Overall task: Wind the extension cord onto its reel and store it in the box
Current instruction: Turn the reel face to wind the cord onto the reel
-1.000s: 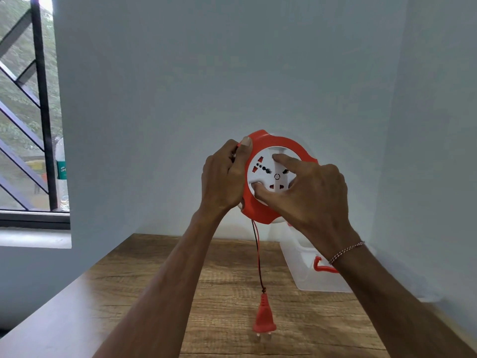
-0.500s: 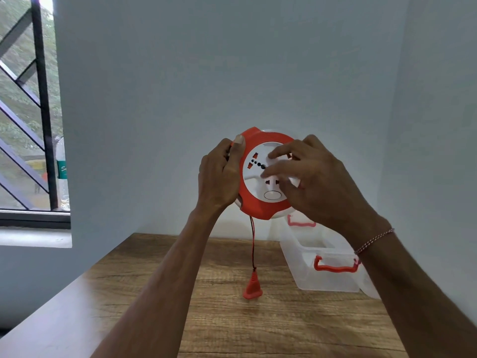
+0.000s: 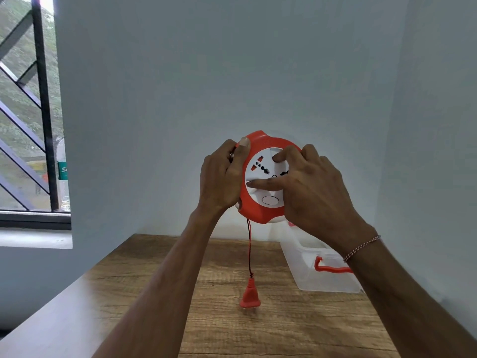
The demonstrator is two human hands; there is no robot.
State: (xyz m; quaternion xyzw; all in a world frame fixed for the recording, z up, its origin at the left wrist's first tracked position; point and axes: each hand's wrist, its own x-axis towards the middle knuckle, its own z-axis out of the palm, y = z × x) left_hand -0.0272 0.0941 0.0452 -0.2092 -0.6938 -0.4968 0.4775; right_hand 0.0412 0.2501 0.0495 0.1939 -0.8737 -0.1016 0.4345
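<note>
I hold a round orange and white cord reel (image 3: 260, 208) up in front of the wall. My left hand (image 3: 222, 179) grips its left rim, thumb over the orange edge. My right hand (image 3: 309, 187) lies on the white socket face, its fingers curled on the inner disc. A thin red and black cord (image 3: 249, 251) hangs straight down from the reel's underside. It ends in an orange plug (image 3: 249, 297) that dangles just above the wooden table (image 3: 296, 324). A clear plastic box (image 3: 309, 275) with an orange handle stands at the right, partly behind my right wrist.
White walls close in behind and on the right. A barred window (image 3: 31, 112) with a sill is at the left. The table's left edge runs diagonally toward me.
My right hand has turned on the white socket face, and the face has rotated. The hanging cord is shorter than a second ago, so the plug has risen.
</note>
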